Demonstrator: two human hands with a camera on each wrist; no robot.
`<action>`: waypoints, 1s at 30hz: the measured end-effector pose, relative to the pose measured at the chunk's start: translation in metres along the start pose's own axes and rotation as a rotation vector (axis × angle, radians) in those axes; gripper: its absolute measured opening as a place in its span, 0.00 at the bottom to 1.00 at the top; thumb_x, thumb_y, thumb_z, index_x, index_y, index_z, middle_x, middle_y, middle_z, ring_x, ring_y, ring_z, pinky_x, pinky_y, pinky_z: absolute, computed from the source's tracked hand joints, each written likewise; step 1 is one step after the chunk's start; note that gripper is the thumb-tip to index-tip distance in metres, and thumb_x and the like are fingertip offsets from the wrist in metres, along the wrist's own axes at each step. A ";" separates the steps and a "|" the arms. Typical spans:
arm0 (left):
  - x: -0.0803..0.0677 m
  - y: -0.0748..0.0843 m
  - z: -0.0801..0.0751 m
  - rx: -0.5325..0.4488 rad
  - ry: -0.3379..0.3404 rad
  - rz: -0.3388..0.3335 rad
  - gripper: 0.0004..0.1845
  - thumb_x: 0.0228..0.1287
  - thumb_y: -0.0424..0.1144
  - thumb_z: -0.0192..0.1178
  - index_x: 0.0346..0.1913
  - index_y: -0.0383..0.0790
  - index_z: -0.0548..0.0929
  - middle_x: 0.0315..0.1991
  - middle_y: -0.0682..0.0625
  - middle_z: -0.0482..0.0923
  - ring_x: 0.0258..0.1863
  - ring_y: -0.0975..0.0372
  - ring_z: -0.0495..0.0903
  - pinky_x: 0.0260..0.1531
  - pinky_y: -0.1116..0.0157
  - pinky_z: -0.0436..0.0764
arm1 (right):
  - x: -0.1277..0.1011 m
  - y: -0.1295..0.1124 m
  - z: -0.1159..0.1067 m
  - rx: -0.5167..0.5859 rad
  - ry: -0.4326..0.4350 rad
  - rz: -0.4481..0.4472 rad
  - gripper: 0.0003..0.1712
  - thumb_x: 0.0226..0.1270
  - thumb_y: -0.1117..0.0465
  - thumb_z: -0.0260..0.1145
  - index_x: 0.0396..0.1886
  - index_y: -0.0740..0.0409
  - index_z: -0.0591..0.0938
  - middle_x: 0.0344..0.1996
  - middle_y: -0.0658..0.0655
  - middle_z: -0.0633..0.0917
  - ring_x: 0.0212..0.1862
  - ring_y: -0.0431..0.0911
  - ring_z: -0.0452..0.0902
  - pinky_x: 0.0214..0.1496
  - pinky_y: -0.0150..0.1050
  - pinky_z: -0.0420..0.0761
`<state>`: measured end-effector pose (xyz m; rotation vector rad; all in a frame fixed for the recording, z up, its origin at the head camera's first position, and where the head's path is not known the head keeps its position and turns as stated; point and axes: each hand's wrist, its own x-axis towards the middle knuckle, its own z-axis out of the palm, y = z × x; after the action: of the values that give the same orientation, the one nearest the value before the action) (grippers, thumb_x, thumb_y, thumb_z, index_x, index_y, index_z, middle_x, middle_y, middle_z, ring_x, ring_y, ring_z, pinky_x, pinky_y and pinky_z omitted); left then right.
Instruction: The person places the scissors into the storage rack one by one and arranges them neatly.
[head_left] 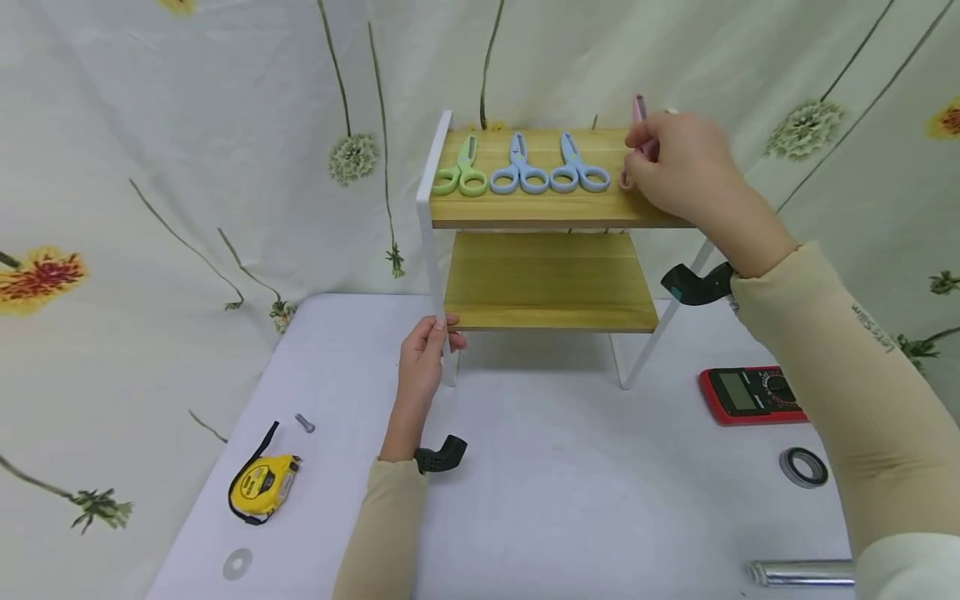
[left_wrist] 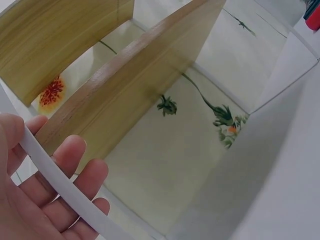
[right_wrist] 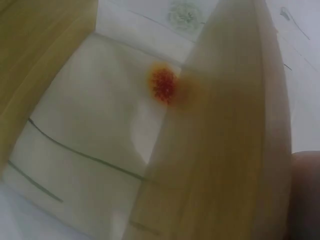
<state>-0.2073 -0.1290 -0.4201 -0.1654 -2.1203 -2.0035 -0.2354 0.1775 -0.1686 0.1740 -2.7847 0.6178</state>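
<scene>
1. A yellow tape measure (head_left: 262, 487) lies at the left of the desk (head_left: 570, 500), with a small bolt (head_left: 304, 423) just behind it and a flat washer (head_left: 237, 564) near the front edge.
2. The left hand (head_left: 426, 354) curls its fingers (left_wrist: 67, 157) round the white front left leg (head_left: 433, 250) of the two-tier rack, beside the lower wooden shelf (head_left: 551, 279).
3. The upper shelf (head_left: 525, 208) carries a green pair of scissors (head_left: 461, 171), then two blue pairs (head_left: 519, 169) (head_left: 578, 168), lying side by side with their handles toward the front.
4. The right hand (head_left: 678, 167) pinches a pink pair of scissors (head_left: 637, 125) at the right end of that upper shelf; whether they touch the wood cannot be told.
5. At the right of the desk lie a red multimeter (head_left: 750, 394), a dark ring (head_left: 802, 467) and a metal tube (head_left: 798, 573).
</scene>
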 end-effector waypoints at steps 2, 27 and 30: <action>0.000 0.000 0.001 0.002 -0.001 0.001 0.17 0.82 0.41 0.46 0.50 0.30 0.81 0.28 0.56 0.84 0.34 0.67 0.83 0.45 0.65 0.77 | 0.004 0.002 0.002 -0.082 -0.023 0.003 0.25 0.78 0.56 0.50 0.64 0.67 0.76 0.48 0.68 0.82 0.46 0.57 0.72 0.40 0.44 0.69; 0.000 -0.001 0.001 0.014 0.006 0.024 0.17 0.82 0.40 0.46 0.50 0.29 0.81 0.26 0.60 0.83 0.33 0.69 0.82 0.43 0.61 0.76 | 0.003 0.003 0.020 -0.139 0.052 -0.106 0.26 0.83 0.58 0.41 0.47 0.67 0.85 0.44 0.68 0.87 0.44 0.60 0.79 0.47 0.53 0.76; 0.000 0.001 0.001 0.014 0.005 0.031 0.17 0.82 0.39 0.46 0.49 0.29 0.81 0.27 0.54 0.84 0.32 0.69 0.83 0.42 0.62 0.76 | 0.003 0.004 0.019 -0.123 0.043 -0.085 0.26 0.83 0.57 0.41 0.53 0.66 0.84 0.48 0.67 0.86 0.46 0.60 0.79 0.49 0.53 0.76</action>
<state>-0.2073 -0.1279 -0.4196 -0.1898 -2.1156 -1.9696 -0.2440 0.1725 -0.1861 0.2488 -2.7473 0.4232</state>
